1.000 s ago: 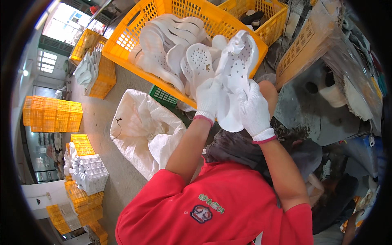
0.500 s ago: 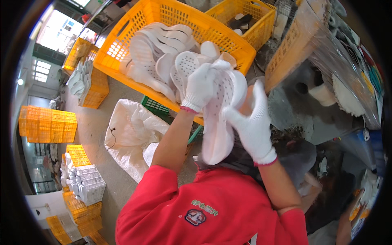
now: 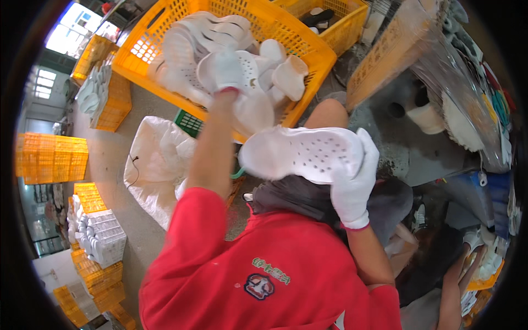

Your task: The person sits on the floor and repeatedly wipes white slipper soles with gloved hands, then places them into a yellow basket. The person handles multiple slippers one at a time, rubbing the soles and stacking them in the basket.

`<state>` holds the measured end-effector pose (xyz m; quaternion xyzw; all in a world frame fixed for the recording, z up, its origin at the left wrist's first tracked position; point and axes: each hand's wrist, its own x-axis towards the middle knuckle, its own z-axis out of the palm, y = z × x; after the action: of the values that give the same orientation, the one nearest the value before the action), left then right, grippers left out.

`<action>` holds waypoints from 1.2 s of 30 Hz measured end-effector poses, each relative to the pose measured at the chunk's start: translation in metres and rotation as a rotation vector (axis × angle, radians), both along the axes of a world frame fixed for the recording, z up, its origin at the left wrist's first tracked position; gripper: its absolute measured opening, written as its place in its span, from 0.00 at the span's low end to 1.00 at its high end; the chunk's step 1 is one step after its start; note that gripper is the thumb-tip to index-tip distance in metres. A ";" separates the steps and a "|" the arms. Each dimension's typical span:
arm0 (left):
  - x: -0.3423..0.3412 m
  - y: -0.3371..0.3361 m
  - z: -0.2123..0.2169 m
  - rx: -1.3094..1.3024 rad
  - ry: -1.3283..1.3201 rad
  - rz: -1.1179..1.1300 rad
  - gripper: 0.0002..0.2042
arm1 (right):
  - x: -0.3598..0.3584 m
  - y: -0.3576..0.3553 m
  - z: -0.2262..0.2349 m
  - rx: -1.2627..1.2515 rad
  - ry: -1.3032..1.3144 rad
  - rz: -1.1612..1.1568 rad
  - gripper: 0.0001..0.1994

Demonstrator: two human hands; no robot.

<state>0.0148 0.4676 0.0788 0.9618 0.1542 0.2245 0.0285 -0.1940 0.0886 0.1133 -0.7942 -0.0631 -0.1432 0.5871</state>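
Note:
My right hand, in a white knit glove, grips one end of a white perforated insole. The insole lies sideways above my lap, its dotted face toward me. My left hand, gloved too, reaches into the yellow plastic basket among white insoles. Motion smears its fingers, so whether it has hold of an insole cannot be told. Some insoles in the pile carry the same small holes; others look plain.
A white woven sack lies left of me, beside a green crate. Behind the basket stands a second yellow crate. Cardboard and plastic-wrapped material rise at right. Stacked yellow crates line the left. Another person's arm shows lower right.
My left hand has let go of the perforated insole and moved left into the basket. My right hand, open before, now holds an insole, which has turned from upright to sideways.

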 end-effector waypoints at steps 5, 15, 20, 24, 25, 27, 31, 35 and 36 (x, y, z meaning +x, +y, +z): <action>-0.015 0.129 0.074 -0.572 -0.476 0.019 0.15 | -0.002 -0.065 -0.023 0.598 0.299 -0.252 0.31; -0.149 0.080 0.068 -1.059 -1.068 -0.053 0.13 | -0.067 -0.109 -0.035 0.602 0.592 -0.142 0.25; -0.184 0.086 -0.001 -0.731 -0.435 0.595 0.37 | -0.080 -0.125 -0.039 0.709 0.650 -0.148 0.28; -0.185 0.056 0.006 -0.818 -0.626 0.271 0.22 | -0.077 -0.155 -0.046 0.643 0.570 -0.162 0.27; -0.181 0.030 0.020 -0.933 -0.691 0.047 0.19 | -0.075 -0.164 -0.048 0.673 0.568 -0.176 0.27; -0.170 -0.050 0.047 -0.835 -0.345 -0.446 0.14 | -0.068 -0.178 -0.053 0.785 0.541 -0.126 0.27; -0.136 -0.242 0.060 -0.896 0.983 -0.957 0.49 | -0.041 -0.190 -0.060 0.819 0.649 -0.072 0.28; -0.104 -0.345 0.009 -0.896 1.241 -1.136 0.38 | -0.030 -0.187 -0.042 0.966 0.519 -0.292 0.32; -0.102 -0.358 -0.005 -1.014 1.126 -1.020 0.34 | -0.035 -0.187 -0.030 1.019 0.525 -0.236 0.33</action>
<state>-0.0868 0.1095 0.0741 0.7529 -0.2185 -0.4124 0.4640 -0.2291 -0.0983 0.0829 -0.4224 0.2501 -0.0185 0.8710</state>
